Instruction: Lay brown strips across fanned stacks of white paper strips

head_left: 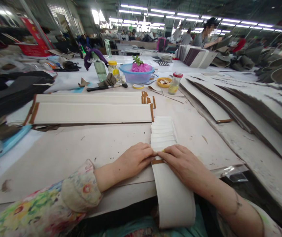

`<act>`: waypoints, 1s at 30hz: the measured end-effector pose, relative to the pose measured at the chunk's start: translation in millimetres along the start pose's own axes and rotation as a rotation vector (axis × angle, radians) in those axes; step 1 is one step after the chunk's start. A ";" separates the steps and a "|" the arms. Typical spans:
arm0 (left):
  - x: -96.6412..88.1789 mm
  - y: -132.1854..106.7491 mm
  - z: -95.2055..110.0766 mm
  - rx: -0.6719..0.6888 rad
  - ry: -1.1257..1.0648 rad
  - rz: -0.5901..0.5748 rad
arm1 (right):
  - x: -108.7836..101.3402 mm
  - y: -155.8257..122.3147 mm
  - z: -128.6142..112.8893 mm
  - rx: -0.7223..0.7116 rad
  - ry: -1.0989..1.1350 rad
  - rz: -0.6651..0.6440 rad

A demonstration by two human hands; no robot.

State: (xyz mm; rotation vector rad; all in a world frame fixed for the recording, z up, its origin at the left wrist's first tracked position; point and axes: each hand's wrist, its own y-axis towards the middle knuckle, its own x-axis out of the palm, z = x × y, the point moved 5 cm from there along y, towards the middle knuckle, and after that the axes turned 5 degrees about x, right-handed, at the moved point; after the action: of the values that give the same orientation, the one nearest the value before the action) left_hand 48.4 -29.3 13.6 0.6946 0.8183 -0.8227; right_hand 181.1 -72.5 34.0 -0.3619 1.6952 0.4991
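A long off-white strip [174, 197] with a brown band near its far end hangs over the table's front edge toward my lap. My left hand [139, 157] pinches the left side of that far end, fingers bent and pressed together. From the other side, my right hand [181, 163] closes its thumb and fingers on the same end, and the two hands' fingertips almost meet. The fingers hide the very edge of the strip. Just beyond them lies an overlapping row of small white pieces [163, 131].
Off-white panels with brown ends [94, 113] are stacked at left. More long panels [229, 105] fan out at right. Behind stand a blue basin [136, 76], a red-lidded jar [175, 84], a yellow dish [164, 82] and a black brush [104, 88]. A person [206, 33] works farther back.
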 end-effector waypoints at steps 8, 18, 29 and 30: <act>7.5 -26.4 -0.6 0.159 0.154 -0.043 | 0.1 0.2 -0.5 0.028 0.002 -0.018; -9.0 -19.4 2.5 -0.069 -0.045 0.056 | 3.3 -9.9 7.5 0.085 0.166 0.121; 10.2 -4.1 21.8 -0.070 -0.027 -0.048 | 32.5 -36.9 31.7 0.663 0.591 0.376; 10.0 -3.7 23.8 -0.067 -0.023 -0.047 | 33.6 -36.4 30.7 0.665 0.640 0.378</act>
State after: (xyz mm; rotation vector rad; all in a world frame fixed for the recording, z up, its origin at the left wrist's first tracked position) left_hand 57.8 -53.5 16.5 0.6069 0.8402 -0.8406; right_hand 219.2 -86.6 -7.7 0.3310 2.4482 0.0514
